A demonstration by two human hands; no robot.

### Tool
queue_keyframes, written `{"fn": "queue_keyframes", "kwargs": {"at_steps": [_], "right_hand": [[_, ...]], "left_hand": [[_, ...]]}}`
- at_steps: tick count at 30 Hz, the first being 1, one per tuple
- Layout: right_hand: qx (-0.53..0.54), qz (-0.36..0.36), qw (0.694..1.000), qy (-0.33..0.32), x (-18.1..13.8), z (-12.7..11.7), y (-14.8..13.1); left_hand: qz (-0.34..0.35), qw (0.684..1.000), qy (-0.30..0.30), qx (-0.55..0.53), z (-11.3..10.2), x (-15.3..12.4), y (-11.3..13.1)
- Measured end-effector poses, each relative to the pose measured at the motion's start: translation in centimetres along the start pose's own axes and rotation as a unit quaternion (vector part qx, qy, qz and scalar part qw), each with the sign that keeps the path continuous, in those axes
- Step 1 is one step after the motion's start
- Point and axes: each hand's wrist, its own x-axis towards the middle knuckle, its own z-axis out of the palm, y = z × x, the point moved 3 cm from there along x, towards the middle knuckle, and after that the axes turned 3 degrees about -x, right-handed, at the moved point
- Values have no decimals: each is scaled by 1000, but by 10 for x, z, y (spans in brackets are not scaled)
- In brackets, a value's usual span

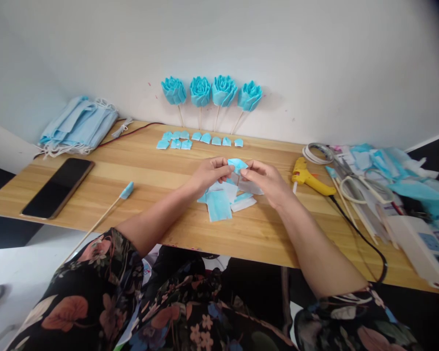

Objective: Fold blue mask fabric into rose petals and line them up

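Observation:
Between both hands is a small blue fabric piece (237,163) with a pointed top, pinched at its two sides. My left hand (215,171) has its fingers closed on the left edge. On the opposite edge, the thumb and fingers of my right hand (264,179) press together. Just below lie several loose blue and white fabric squares (219,205). Beyond the hands, several folded blue petals (205,138) are laid out in short rows. A stick with a blue wrapped tip (126,190) rests to the left, overhanging the table's front edge.
Several blue fabric flowers on sticks (224,91) lean against the wall. At left are a stack of face masks (78,124) and a phone (58,189). To the right lie a yellow glue gun (310,178), tape roll (319,153), scissors (366,189) and fabric scraps (388,163).

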Motion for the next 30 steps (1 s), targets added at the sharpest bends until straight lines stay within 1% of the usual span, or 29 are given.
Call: {"fn": "queue_keyframes", "kwargs": {"at_steps": [4,8,12,17,19,21,24,26,28,30], "right_hand": [[4,5,1000,1,0,3,-1],[13,2,1000,-14,-1,7,0],[21,-1,1000,-6,-1,7,2],[34,-10,999,1,-1,6,2],[33,-7,999,-9,-1,6,1],[38,3,999,-36,-2,6,0],[50,1,994,-96,-2,1,-1],[45,-7,992,-114,-1,-6,-1],[30,-6,994,-104,1,-12,0],[18,-5,997,-80,3,-16,2]], "left_hand": [[12,1000,-6,-4,1,-2,1],[41,999,11,-23,1,-2,2],[63,996,23,-53,-2,0,1],[34,998,4,-51,0,1,-3],[31,998,14,-52,0,0,-4],[33,997,30,-56,-1,0,-3],[29,997,45,-60,-3,1,-1],[24,996,51,-63,-5,1,0],[19,996,55,-65,-6,2,0],[16,997,51,-61,-7,2,-1]]}}
